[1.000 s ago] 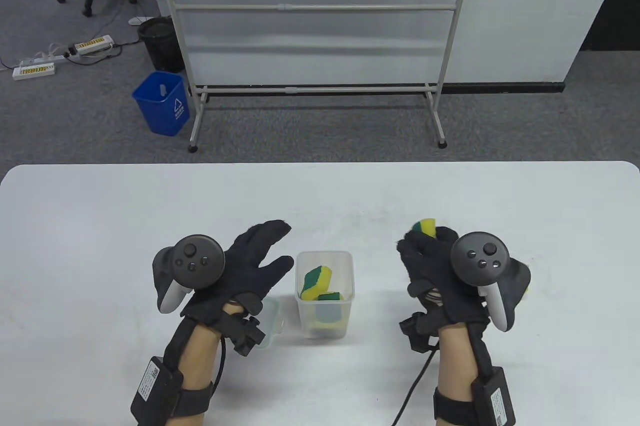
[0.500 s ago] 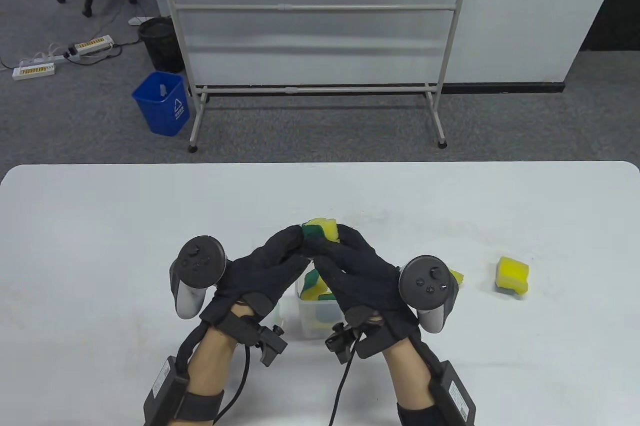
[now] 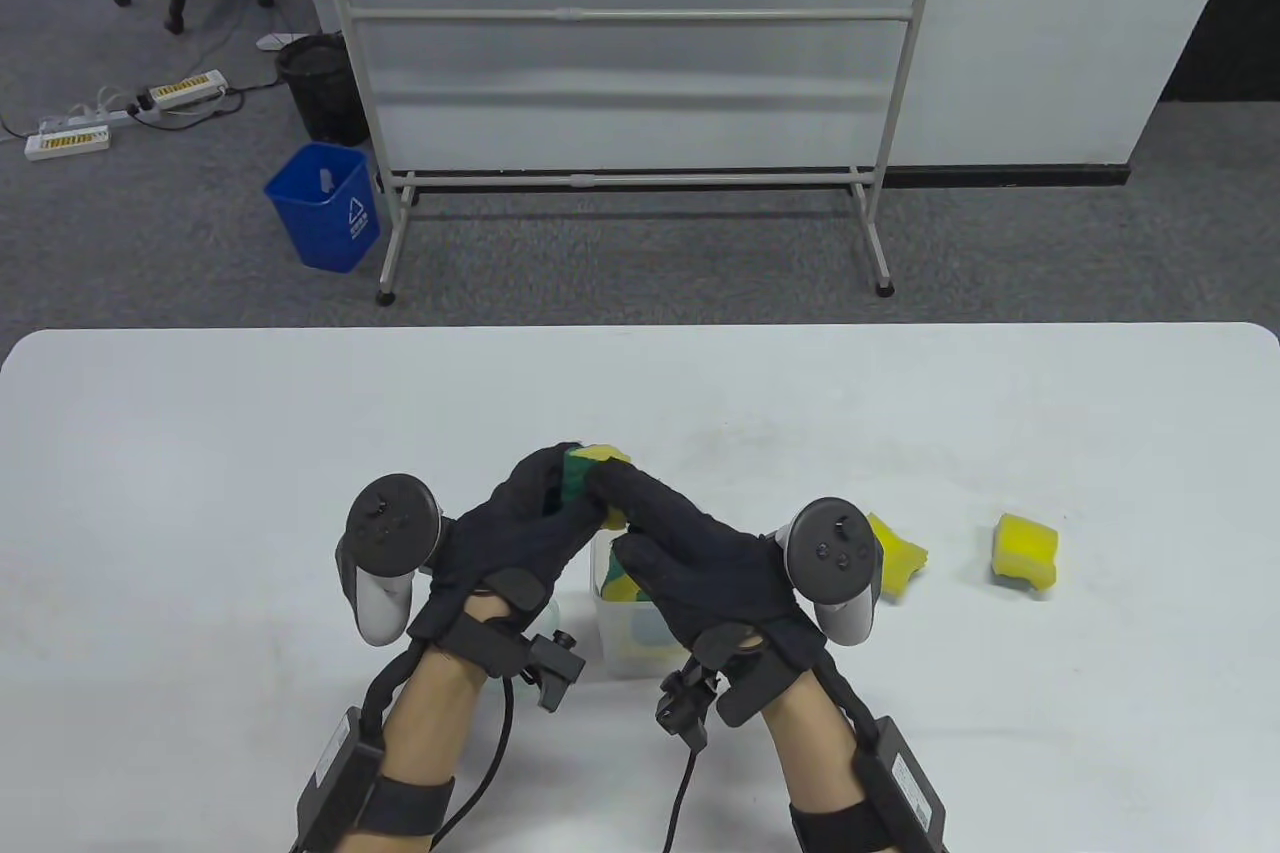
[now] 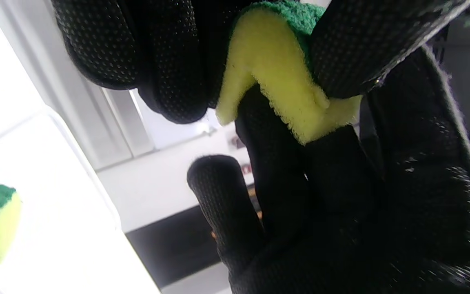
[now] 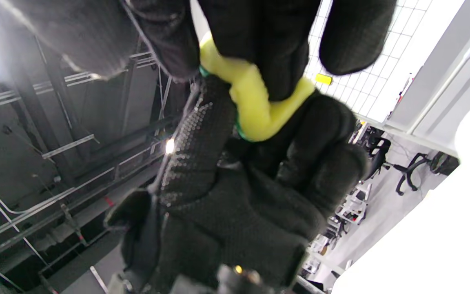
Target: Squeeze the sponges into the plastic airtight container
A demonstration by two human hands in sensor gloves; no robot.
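Both hands are clamped together on one yellow-and-green sponge [image 3: 592, 473], held in the air above the far rim of the clear plastic container [image 3: 622, 645]. The left hand [image 3: 515, 533] curls its fingers round the green scouring side, and the right hand [image 3: 690, 563] wraps over from the other side; in the left wrist view the yellow foam [image 4: 276, 77] is folded and bulges between the black gloved fingers [image 4: 169, 61], and the right wrist view shows the same foam [image 5: 255, 110] squashed into a crooked band.

The step in hand looks to be the compressing itself: the sponge is being crushed small before it goes into the container, which already holds at least two sponges [image 3: 622, 583], largely hidden under the right hand. Two more sponges wait on the white tabletop [image 3: 200, 493] to the right, one just beside the right hand's tracker [image 3: 900, 561] and one further out [image 3: 1026, 550], so the task appears roughly half done.

The next move probably calls for keeping the squeeze tight while lowering the sponge straight down into the opening, then pressing it against those already inside so that it does not spring back out. The container is light and may slide or tip under an off-centre push.
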